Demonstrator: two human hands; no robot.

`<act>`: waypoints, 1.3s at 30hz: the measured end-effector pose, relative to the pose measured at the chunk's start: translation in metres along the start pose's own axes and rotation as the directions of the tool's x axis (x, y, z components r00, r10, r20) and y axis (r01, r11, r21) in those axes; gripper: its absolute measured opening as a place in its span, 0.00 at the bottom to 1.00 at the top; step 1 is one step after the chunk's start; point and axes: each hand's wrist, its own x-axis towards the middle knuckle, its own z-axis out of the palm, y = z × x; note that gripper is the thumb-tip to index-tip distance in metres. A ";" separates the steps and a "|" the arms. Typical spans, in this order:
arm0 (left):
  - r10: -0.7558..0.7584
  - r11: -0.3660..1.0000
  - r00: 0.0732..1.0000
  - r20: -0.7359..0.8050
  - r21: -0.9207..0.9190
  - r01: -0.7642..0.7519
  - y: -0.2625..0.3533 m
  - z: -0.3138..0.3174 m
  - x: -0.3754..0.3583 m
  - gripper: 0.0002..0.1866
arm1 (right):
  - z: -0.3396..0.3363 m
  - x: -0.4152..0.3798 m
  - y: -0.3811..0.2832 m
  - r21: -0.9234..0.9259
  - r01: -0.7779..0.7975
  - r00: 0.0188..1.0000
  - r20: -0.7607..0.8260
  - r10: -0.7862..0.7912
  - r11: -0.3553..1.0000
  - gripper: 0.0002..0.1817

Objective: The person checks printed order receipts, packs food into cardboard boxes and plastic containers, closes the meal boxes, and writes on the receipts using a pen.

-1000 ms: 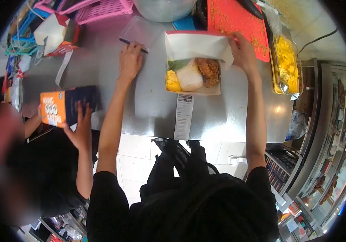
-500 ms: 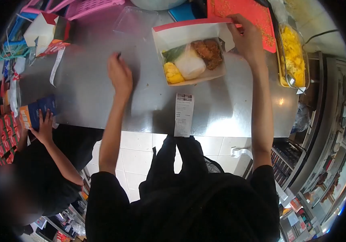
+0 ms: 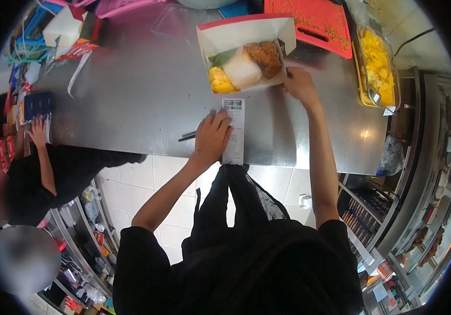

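Observation:
An open paper meal box holds wrapped white rice, brown fried chicken, yellow scrambled egg and a green leaf lining. My right hand is closed on the box's near right corner. A long printed receipt lies at the steel table's front edge. My left hand rests palm down along the receipt's left side, fingertips on the paper. A thin black pen sticks out from under that hand, seemingly held in the curled fingers; its other end is hidden.
A red cutting board with crumbs lies at the back right, beside a yellow tray of egg with a utensil. A folded box with a paper strip stands back left. At the far left, another person's hand touches a dark blue box.
My left hand has come right and nearer, onto the receipt. My right hand has moved from the box's upper right flap to its near right corner. The other person's hand shifted left.

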 end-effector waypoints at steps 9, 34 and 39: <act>-0.104 0.989 0.982 -0.157 0.088 0.119 0.004 0.018 0.022 0.13 | 0.014 -0.028 -0.008 -0.067 0.066 0.988 -0.132 -0.074 0.996 0.14; -0.354 0.934 0.892 -0.280 -0.155 0.323 0.038 0.016 -0.061 0.19 | 0.098 -0.182 -0.018 0.799 0.113 0.961 -0.239 0.139 0.591 0.04; -0.313 0.948 0.942 -0.123 -0.093 0.303 0.024 0.021 -0.064 0.22 | 0.118 -0.167 -0.016 0.792 0.074 0.990 -0.133 0.053 0.606 0.03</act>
